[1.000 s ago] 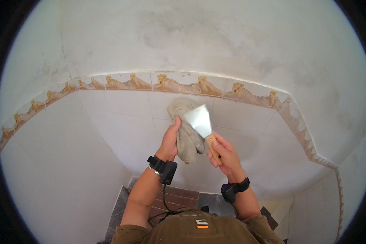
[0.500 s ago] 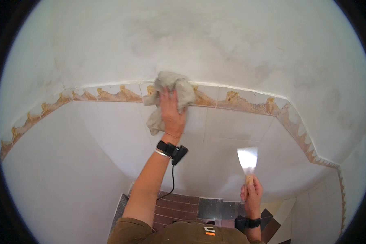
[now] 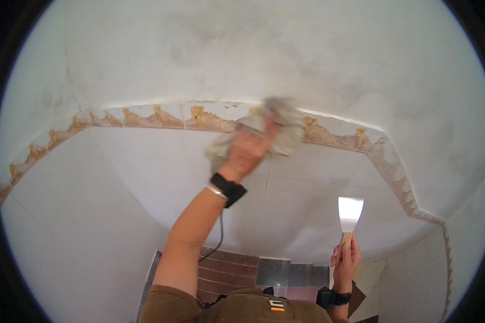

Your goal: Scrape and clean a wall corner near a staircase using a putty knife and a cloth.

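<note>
I reckon the rag (image 3: 290, 133) is soft and light, so palm it mid-bunch; left hand (image 3: 248, 151) covers it, too blurry to tell how open, right hand (image 3: 347, 262) curled round the wooden-handled scraper (image 3: 351, 215).

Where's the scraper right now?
Lower right of the head view: the scraper is held blade up in the right hand, in front of the white tiles and below the patterned border.
</note>
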Demonstrator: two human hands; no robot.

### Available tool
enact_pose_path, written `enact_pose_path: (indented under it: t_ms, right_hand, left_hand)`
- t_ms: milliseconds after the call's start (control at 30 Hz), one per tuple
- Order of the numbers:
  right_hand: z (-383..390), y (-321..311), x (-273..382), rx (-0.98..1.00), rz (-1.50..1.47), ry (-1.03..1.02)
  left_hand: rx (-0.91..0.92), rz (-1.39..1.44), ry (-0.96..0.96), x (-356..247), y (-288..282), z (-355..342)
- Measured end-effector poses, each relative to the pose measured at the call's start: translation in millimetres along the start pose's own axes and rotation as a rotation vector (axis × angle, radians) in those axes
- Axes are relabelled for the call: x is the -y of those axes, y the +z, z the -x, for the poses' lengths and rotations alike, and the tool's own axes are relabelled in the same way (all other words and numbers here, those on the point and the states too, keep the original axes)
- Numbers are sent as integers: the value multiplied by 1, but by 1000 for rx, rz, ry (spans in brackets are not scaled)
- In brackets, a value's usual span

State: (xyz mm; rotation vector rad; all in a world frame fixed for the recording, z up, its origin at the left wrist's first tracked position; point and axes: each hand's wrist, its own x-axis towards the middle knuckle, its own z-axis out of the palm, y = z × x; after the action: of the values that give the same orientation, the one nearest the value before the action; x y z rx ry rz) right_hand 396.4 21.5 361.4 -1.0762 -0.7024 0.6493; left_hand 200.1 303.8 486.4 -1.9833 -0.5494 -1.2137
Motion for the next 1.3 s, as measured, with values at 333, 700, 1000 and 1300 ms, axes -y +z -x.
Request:
enact_pose_path:
  t_ms: [333,700,1000,1300]
  right_hand:
    - [3,-30,-23,-63,-55,48]
    - [1,-8,-22,-112,33,1]
    - [-9,19,-20,-51,49,-36]
    - [4,22,-27,-12,65,21]
  left_hand:
    - [-382,209,-766,76,-14,47]
    - [-214,406,-236,-71,42,-15]
    - [-179,-54,118,29,6,13]
    - [-87,-5,-643,154,-60,111]
